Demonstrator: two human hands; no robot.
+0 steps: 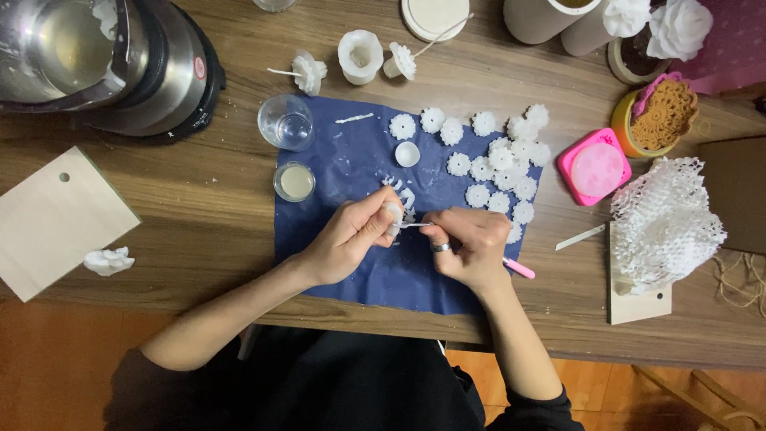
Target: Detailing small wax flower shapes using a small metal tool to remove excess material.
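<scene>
Over a dark blue mat (415, 275) my left hand (351, 235) pinches a small white wax piece (393, 214) between thumb and fingers. My right hand (471, 243), with a ring on one finger, grips a pink-handled blade tool (519, 269). The tool's metal tip (415, 225) touches the wax piece. Several white wax flowers (503, 164) lie spread over the mat's far right part. White scraps (403, 193) lie just beyond my fingers.
A clear glass (286, 122) and a small cream-filled cup (294, 181) stand at the mat's left edge. A steel melting pot (104, 60) sits far left, a wooden board (52, 219) below it. A pink mould (594, 168), white mesh (666, 223) and a crochet-filled yellow cup (658, 120) lie right.
</scene>
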